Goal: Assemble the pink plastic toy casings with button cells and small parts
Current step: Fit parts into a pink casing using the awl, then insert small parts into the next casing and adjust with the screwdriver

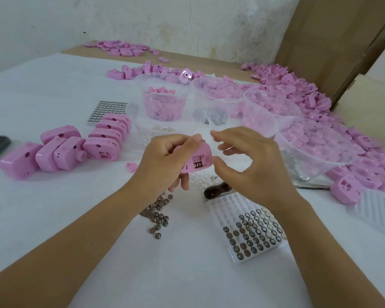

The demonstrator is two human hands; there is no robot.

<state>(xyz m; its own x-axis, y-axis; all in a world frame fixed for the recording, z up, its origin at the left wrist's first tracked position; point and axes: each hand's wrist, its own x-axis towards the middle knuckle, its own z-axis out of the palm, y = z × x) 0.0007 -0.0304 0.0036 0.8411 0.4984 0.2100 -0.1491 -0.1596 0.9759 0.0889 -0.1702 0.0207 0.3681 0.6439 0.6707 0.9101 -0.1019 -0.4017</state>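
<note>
At mid-table, above the white cover (pixel 53 90), catalogued front to back:

- Left hand (pixel 165 156): fingers and thumb curled round one pink casing (pixel 201 155), held clear of the table.
- Pink casing: its long axis runs out of the left grip toward the right hand. The free end carries the battery bay (pixel 197 164), uncovered, with dark cells visible inside.
- Right hand (pixel 249 161): just beside that free end, apparently not touching. Fingers loosely curved, thumb and forefinger parted, nothing visible between them.
- Governing relation: the bay faces the right hand, which is the nearer and free one. Whatever goes on or in next likely comes from that side, along the casing's length, while the left steadies.
- Loose button cells (pixel 159 216): scattered below the left wrist.
- Cell tray (pixel 253 234): partly filled, under the right forearm.
- Clear tub (pixel 162 74) of small pink parts: beyond both hands.
- Standing casings (pixel 107 134): rows at left.
- Casing heap (pixel 298 92): far right.
</note>
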